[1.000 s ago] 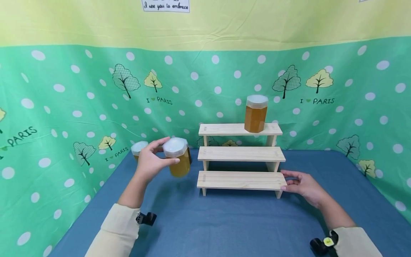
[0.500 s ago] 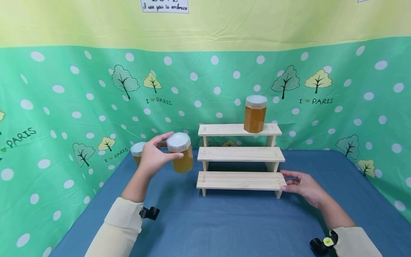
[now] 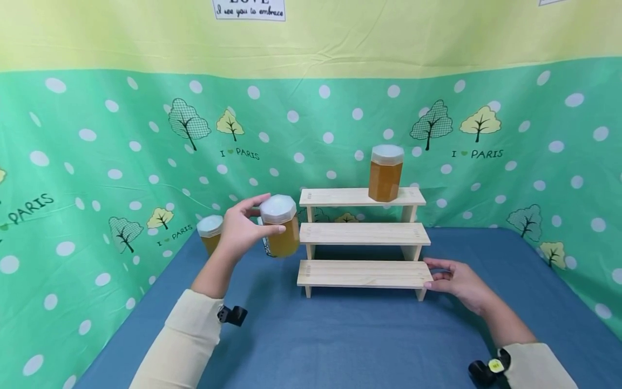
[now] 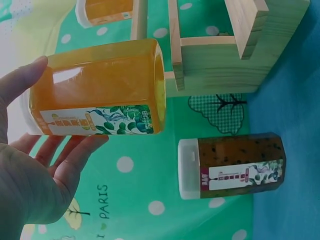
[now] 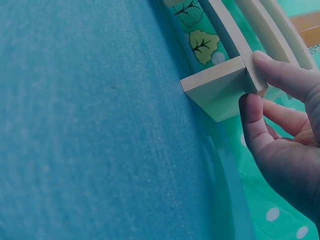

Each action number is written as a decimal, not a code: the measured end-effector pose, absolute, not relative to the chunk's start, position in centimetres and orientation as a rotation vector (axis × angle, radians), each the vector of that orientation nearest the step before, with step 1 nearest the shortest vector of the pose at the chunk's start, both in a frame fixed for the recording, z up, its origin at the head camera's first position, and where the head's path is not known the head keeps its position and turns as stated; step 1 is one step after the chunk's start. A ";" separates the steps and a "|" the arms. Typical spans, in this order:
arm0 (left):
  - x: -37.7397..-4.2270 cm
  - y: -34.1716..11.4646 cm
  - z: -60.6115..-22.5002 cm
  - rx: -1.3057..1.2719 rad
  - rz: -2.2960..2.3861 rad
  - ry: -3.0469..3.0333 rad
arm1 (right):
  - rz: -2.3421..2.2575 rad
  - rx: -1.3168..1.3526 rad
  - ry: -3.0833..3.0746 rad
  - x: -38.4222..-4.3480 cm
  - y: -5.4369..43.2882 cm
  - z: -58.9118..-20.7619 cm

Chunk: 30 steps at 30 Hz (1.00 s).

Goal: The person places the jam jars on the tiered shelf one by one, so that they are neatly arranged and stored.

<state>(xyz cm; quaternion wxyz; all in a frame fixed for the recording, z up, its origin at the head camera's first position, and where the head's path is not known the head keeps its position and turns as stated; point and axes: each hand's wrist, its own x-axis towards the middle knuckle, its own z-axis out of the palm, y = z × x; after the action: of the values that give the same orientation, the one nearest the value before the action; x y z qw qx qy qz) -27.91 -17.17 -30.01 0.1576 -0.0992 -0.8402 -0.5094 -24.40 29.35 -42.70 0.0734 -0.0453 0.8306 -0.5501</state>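
Observation:
My left hand grips a clear jar of amber, honey-like filling with a white lid. Held above the table and nearly upright, it is left of a three-step wooden display shelf. A label with green leaves shows on the jar in the left wrist view. With thumb and fingers, my right hand pinches the right end of the shelf's lowest board. On the top step, toward the right, stands another amber jar. Behind my left hand, a white-lidded jar is partly hidden.
A dark brown jar with black specks stands on the table in the left wrist view; the held jar hides it in the head view. Blue cloth covers the table. A green dotted curtain hangs close behind the shelf.
My left hand has carried the held jar to the right and slightly up, closer to the shelf. The right hand and the shelf stay in place.

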 end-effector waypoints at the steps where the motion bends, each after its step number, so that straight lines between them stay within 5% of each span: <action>1: -28.0 -17.1 -29.9 -0.287 -1.453 -2.404 | -1.653 -0.135 2.493 -24.4 29.3 -42.7; 30: -30.0 -13.5 -27.6 -0.295 -1.462 -2.398 | -1.640 -0.142 2.495 -24.3 29.2 -42.6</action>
<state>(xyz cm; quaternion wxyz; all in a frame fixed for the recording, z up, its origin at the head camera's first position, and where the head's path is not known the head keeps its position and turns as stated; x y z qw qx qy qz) -30.03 -13.50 -27.55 0.1581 -0.1031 -0.8385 -0.5111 -24.31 29.21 -42.56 0.0762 -0.0474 0.8324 -0.5469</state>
